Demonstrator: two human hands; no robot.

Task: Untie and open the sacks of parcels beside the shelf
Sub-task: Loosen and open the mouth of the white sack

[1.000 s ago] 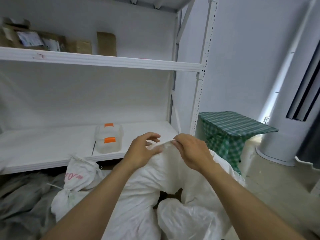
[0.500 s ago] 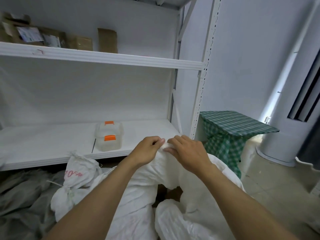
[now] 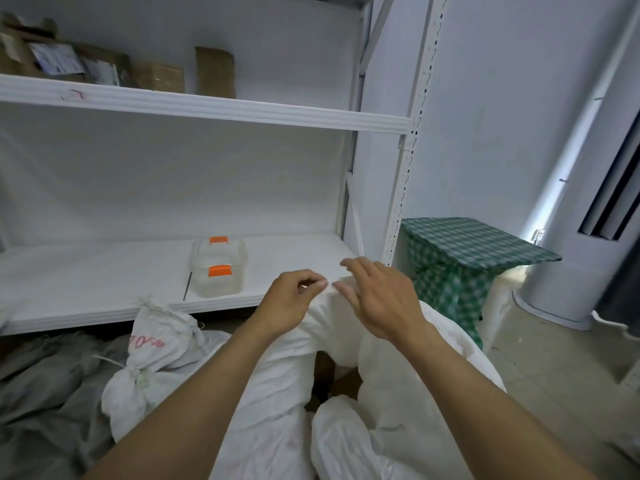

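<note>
Head view, left hand: pinches the gathered mouth of the white sack, on the floor before the shelf's right end.
Right hand: fingers spread, holding nothing, just lifted off that mouth.
Meaning: tie probably loosened; the mouth is not yet opened.

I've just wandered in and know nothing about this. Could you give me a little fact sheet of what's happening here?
Place: white shelf, sacks on the floor beside it
Left hand: pinches the top of the white sack
Right hand: fingers spread over the same sack top, gripping nothing
Second sack: tied sack with red writing, neck knotted
Lower shelf: clear box with orange latches
Upper shelf: cardboard parcels
Right of shelf: green checked cloth
</note>
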